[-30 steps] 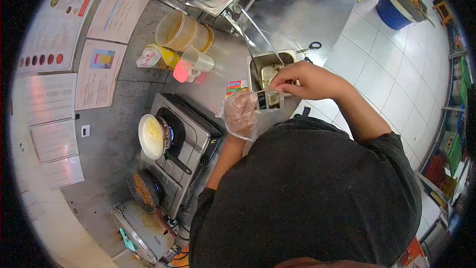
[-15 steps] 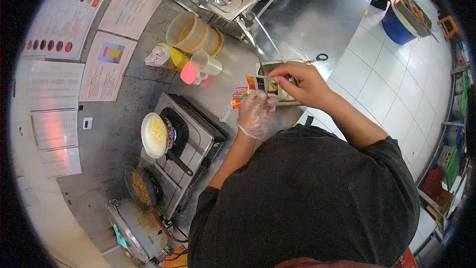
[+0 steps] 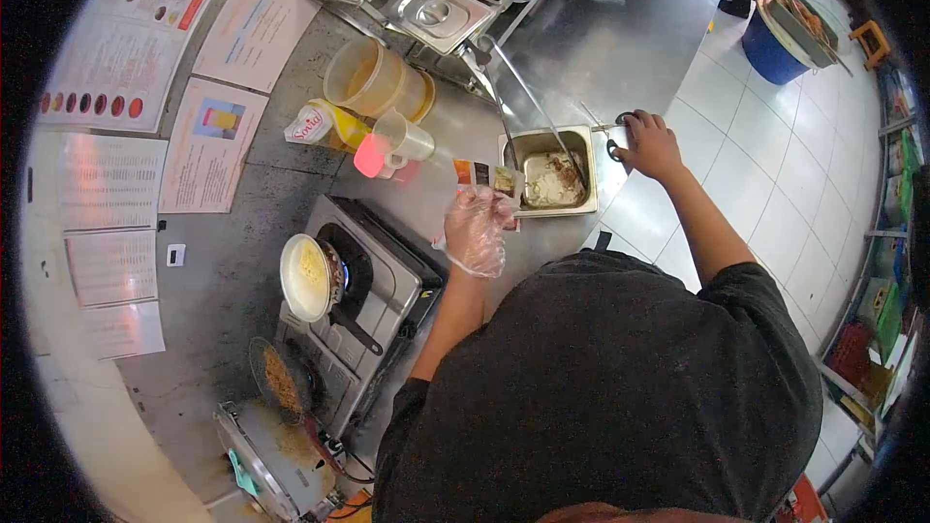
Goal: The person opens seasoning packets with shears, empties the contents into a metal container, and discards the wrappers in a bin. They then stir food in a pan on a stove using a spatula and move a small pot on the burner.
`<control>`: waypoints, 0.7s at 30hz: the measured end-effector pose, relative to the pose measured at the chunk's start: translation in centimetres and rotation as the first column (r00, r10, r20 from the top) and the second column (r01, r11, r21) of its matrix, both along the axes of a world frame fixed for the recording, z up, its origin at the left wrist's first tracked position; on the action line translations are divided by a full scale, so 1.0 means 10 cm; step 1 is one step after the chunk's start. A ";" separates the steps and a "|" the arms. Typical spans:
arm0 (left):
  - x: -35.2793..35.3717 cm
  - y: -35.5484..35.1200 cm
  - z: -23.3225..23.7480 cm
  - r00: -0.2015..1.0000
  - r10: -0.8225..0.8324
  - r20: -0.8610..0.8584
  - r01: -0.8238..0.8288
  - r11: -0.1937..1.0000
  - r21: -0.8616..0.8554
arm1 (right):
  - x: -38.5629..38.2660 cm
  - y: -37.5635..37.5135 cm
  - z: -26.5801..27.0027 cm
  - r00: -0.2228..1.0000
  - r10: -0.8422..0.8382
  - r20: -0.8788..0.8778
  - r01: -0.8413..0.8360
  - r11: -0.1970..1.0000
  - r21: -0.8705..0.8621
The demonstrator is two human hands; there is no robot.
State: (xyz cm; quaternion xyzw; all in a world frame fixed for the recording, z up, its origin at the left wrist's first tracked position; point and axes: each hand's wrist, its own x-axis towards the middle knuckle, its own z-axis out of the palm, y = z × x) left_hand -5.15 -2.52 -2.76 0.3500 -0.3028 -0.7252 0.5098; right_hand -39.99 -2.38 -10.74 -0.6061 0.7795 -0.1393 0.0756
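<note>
My left hand [image 3: 475, 232], in a clear plastic glove, is closed on a few small seasoning sachets [image 3: 482, 174], which stick out past the fingertips beside a metal pan. At the right edge of the steel counter, my bare right hand [image 3: 651, 147] has its fingers on the black handles of a pair of scissors [image 3: 614, 149]. Between the hands stands the rectangular metal pan [image 3: 593, 174], with pale and brown residue on its bottom and a long utensil leaning in it.
A white pan [image 3: 308, 279] holding noodles sits on a lit gas stove [image 3: 373, 329]. Below it is a dark frying pan [image 3: 279, 378] with browned food. A measuring cup [image 3: 412, 136], a yellow oil pouch [image 3: 347, 126] and a plastic tub [image 3: 363, 77] stand along the wall. Lidded steel containers [image 3: 441, 17] are at the back.
My right hand has left the sachets and moved right to the scissors. My left hand has shifted slightly left with the sachets, uncovering the metal pan.
</note>
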 end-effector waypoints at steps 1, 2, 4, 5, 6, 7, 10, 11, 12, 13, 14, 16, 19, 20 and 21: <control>0.02 -0.01 0.00 1.000 -0.003 0.019 0.003 1.000 -0.011 | -0.05 -0.01 -0.06 0.999 0.001 0.044 -0.001 1.000 0.003; 0.03 -0.02 -0.01 0.999 -0.005 0.038 0.006 1.000 -0.019 | -0.07 -0.01 -0.12 0.996 0.001 0.088 -0.001 1.000 0.007; 0.02 -0.03 -0.01 0.999 -0.021 0.047 0.022 1.000 -0.019 | -0.08 0.00 -0.07 0.993 -0.036 0.109 0.029 0.997 0.067; 0.01 -0.04 -0.03 0.999 -0.034 0.039 0.034 0.999 -0.009 | -0.10 -0.01 -0.06 0.990 -0.042 0.131 0.025 0.991 0.128; -0.01 -0.05 0.01 0.998 -0.047 0.032 0.047 0.999 -0.001 | -0.12 -0.01 -0.05 0.987 -0.049 0.152 0.020 0.982 0.187; -0.03 -0.04 0.04 0.997 -0.069 -0.020 0.070 0.997 0.023 | -0.14 0.01 -0.03 0.987 -0.010 0.157 -0.015 0.988 0.156; -0.07 -0.03 0.13 0.980 -0.094 -0.176 0.116 0.986 0.117 | -0.15 0.08 0.16 0.993 -0.008 0.120 -0.015 0.981 0.195; -0.08 -0.04 0.13 0.972 -0.075 -0.224 0.113 0.980 0.166 | -0.16 0.10 0.14 0.993 -0.010 0.120 -0.009 0.987 0.159; -0.09 -0.05 0.13 0.961 -0.050 -0.272 0.111 0.970 0.215 | -0.19 0.12 0.10 0.993 -0.010 0.119 -0.005 0.992 0.123; -0.09 -0.05 0.11 0.957 -0.045 -0.286 0.111 0.969 0.219 | -0.21 0.14 0.06 0.993 -0.006 0.116 -0.004 0.996 0.088; -0.09 -0.04 0.08 0.953 -0.039 -0.301 0.110 0.969 0.223 | -0.23 0.14 0.02 0.993 -0.020 0.119 0.007 0.994 0.107; -0.08 -0.03 0.03 0.937 -0.045 -0.347 0.128 0.967 0.221 | -0.24 0.13 -0.02 0.991 -0.045 0.122 0.027 0.989 0.143; -0.06 -0.06 0.04 0.896 -0.096 -0.434 0.201 0.959 0.202 | -0.23 0.14 -0.02 0.986 -0.140 0.087 0.133 0.987 0.087; -0.05 -0.03 0.05 0.881 -0.099 -0.463 0.223 0.949 0.222 | -0.23 0.17 0.00 0.984 -0.161 0.077 0.156 0.986 0.067; -0.04 -0.04 0.06 0.865 -0.100 -0.491 0.245 0.939 0.240 | -0.25 0.18 0.01 0.980 -0.185 0.067 0.185 0.983 0.011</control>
